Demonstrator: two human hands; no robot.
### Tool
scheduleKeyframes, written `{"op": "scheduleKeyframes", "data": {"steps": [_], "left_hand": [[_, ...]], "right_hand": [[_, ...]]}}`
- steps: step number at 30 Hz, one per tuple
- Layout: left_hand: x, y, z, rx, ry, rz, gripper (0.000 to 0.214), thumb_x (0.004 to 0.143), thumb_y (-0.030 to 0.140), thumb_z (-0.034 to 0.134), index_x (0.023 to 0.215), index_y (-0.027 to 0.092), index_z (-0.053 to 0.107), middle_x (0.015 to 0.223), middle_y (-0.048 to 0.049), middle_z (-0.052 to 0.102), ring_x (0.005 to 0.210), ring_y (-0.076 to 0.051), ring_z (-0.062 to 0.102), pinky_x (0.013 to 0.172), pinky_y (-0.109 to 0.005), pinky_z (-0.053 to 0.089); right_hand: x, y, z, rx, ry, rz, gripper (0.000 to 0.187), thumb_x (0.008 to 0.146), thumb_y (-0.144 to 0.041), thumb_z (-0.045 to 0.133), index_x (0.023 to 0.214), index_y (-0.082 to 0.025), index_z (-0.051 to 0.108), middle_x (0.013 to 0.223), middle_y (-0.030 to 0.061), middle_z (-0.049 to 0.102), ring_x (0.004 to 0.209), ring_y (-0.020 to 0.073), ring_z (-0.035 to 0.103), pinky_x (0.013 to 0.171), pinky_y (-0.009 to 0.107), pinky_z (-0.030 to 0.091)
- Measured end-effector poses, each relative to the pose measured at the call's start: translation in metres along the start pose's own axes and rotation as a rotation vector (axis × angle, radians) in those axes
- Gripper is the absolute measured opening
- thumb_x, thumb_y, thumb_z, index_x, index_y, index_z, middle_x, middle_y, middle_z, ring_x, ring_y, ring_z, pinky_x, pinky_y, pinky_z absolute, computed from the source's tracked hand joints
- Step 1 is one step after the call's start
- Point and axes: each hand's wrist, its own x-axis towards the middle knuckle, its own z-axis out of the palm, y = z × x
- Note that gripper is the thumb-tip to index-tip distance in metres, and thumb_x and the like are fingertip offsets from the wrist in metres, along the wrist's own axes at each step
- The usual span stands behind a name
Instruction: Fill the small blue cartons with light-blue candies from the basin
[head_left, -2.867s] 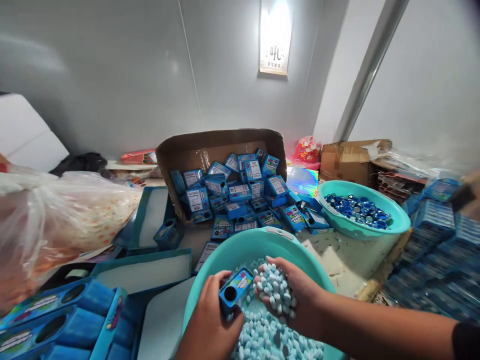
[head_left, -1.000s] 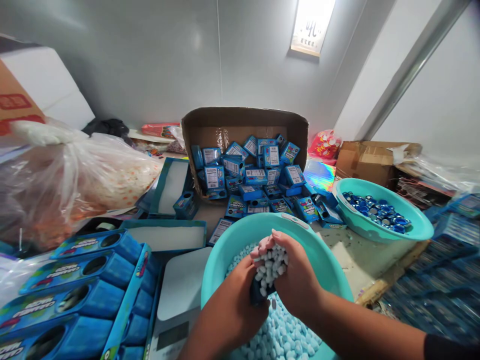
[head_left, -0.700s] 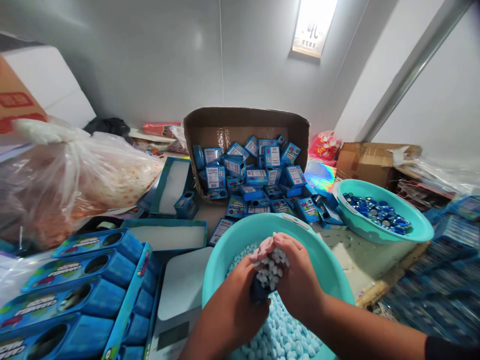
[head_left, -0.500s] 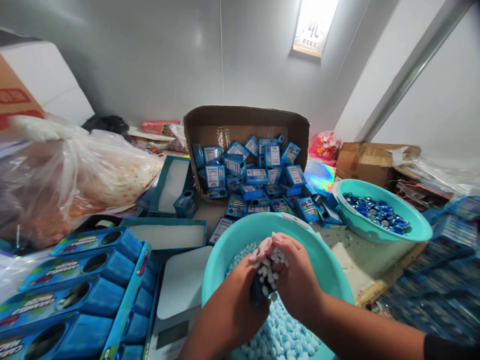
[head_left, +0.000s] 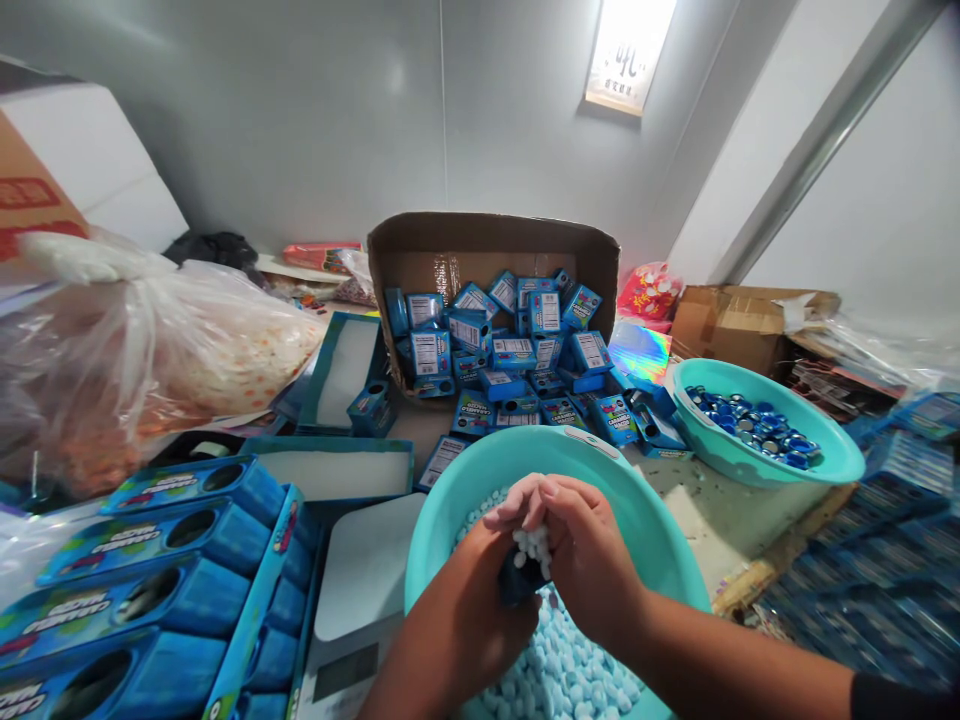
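Observation:
Above a turquoise basin [head_left: 667, 540], my left hand [head_left: 480, 590] is wrapped round a small dark blue container [head_left: 519, 580], mostly hidden by the fingers. My right hand [head_left: 592, 545] cups a clump of small white candies [head_left: 534, 550] against the container's mouth, its fingertips meeting those of the left hand. Many pale candies [head_left: 562, 660] lie loose in the basin below; in the shade they look bluish.
A tipped carton [head_left: 495, 228] behind the basin spills small blue boxes [head_left: 514, 352]. At left stand a white scale [head_left: 367, 565] and a tray of blue boxes with round holes [head_left: 187, 590]. Another turquoise basin [head_left: 832, 460] holds shiny blue pieces [head_left: 757, 425]. A clear bag [head_left: 165, 340] bulges at far left.
My right hand has closed in over the container, and fewer white candies show between the hands. The left hand has stayed nearly in place.

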Motion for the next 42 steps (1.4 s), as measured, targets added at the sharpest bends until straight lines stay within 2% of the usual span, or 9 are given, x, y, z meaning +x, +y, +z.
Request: {"op": "scheduleKeyframes", "data": {"steps": [12,19,24,30,33,35,37,39,42], "left_hand": [[-0.002,0.003,0.000,0.003,0.031,-0.106,0.041,0.064,0.003,0.049,0.096,0.022,0.065,0.092,-0.0004,0.069,0.092,-0.019,0.061,0.091,-0.031,0.045],[-0.002,0.001,0.001,-0.025,0.061,-0.133,0.037,0.069,0.004,0.049,0.097,0.022,0.064,0.094,0.0007,0.070,0.086,-0.017,0.064,0.073,-0.027,0.045],[-0.005,-0.004,0.004,0.062,0.061,-0.160,0.031,0.069,0.007,0.052,0.093,0.021,0.066,0.092,-0.0023,0.068,0.085,-0.019,0.062,0.068,-0.028,0.042],[-0.006,-0.004,0.003,0.060,0.141,-0.160,0.030,0.072,0.011,0.058,0.098,0.023,0.066,0.105,-0.0029,0.066,0.099,-0.022,0.059,0.084,-0.032,0.046],[-0.004,-0.007,0.002,0.005,0.250,-0.129,0.028,0.075,0.016,0.061,0.101,0.023,0.067,0.106,-0.0031,0.064,0.098,-0.020,0.060,0.088,-0.032,0.047],[-0.003,-0.012,0.001,-0.020,0.389,-0.147,0.029,0.077,0.023,0.063,0.106,0.021,0.067,0.107,-0.0043,0.063,0.098,-0.021,0.061,0.088,-0.033,0.048],[-0.001,-0.017,0.001,-0.035,0.549,-0.187,0.032,0.076,0.029,0.066,0.107,0.019,0.067,0.107,-0.0053,0.062,0.099,-0.022,0.062,0.089,-0.035,0.048],[0.000,-0.021,0.002,-0.060,0.650,-0.229,0.033,0.076,0.033,0.067,0.105,0.019,0.067,0.106,-0.0051,0.063,0.097,-0.023,0.062,0.089,-0.036,0.049],[0.001,-0.023,0.003,-0.071,0.662,-0.234,0.033,0.076,0.034,0.067,0.106,0.019,0.067,0.107,-0.0048,0.062,0.098,-0.022,0.063,0.090,-0.036,0.050]], "right_hand": [[0.005,0.001,-0.004,0.053,-0.033,0.088,0.029,0.083,-0.039,0.069,0.068,-0.015,0.065,0.077,0.0058,0.065,0.076,0.0209,0.068,0.078,0.033,0.055],[0.003,-0.001,-0.002,-0.057,-0.153,0.025,0.036,0.089,-0.045,0.061,0.073,-0.015,0.071,0.080,0.0083,0.067,0.086,0.0238,0.069,0.087,0.037,0.053],[0.009,0.001,0.001,0.028,-0.155,0.069,0.042,0.088,-0.054,0.062,0.073,-0.015,0.071,0.081,0.0082,0.068,0.092,0.0260,0.069,0.095,0.041,0.050],[0.009,-0.007,-0.001,0.104,-0.215,0.082,0.043,0.090,-0.056,0.058,0.080,-0.017,0.073,0.093,0.0084,0.071,0.102,0.0274,0.067,0.102,0.044,0.046],[0.014,-0.021,-0.020,-0.171,-0.072,-0.088,0.035,0.087,-0.052,0.063,0.085,-0.018,0.072,0.103,0.0094,0.070,0.106,0.0260,0.063,0.098,0.040,0.046],[0.021,-0.029,-0.042,-0.428,0.030,-0.037,0.034,0.083,-0.051,0.066,0.086,-0.018,0.071,0.102,0.0093,0.069,0.104,0.0245,0.062,0.092,0.037,0.048],[0.024,-0.032,-0.065,-0.675,-0.085,0.294,0.036,0.084,-0.051,0.062,0.090,-0.016,0.071,0.099,0.0095,0.069,0.097,0.0238,0.062,0.086,0.036,0.048],[0.020,-0.030,-0.082,-1.011,-0.301,0.573,0.037,0.087,-0.047,0.057,0.100,-0.015,0.071,0.102,0.0106,0.068,0.096,0.0246,0.062,0.086,0.037,0.047],[0.002,-0.024,-0.090,-1.402,-0.597,0.681,0.042,0.087,-0.047,0.058,0.113,-0.017,0.071,0.113,0.0139,0.064,0.107,0.0311,0.060,0.095,0.043,0.044]]}}
